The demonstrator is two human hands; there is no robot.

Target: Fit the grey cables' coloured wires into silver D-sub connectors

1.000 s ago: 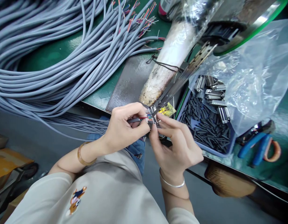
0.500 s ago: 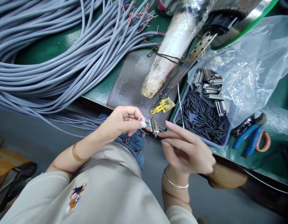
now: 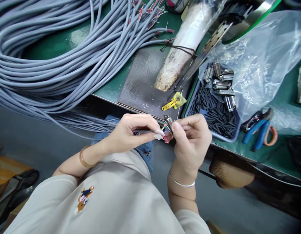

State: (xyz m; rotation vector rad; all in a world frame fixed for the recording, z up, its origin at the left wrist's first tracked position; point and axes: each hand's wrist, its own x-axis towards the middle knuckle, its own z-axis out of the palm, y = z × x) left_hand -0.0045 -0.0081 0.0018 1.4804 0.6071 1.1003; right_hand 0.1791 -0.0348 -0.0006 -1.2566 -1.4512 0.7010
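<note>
Right hand (image 3: 191, 143) pinches plug (image 3: 168, 125) steady; left hand (image 3: 130, 131) grips cable (image 3: 138, 132) near coloured wires (image 3: 164, 135), close for looking.

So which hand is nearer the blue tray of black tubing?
Right. The right hand is just in front of the blue tray, pinching the connector; the left hand sits further left.

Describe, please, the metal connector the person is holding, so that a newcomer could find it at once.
Start at the blue tray of black tubing pieces on the green bench's near edge. Just left of it, below the edge, the right hand pinches a small metal connector. Unlike the loose connectors in the tray, coloured wires run from it toward the left hand.
</note>
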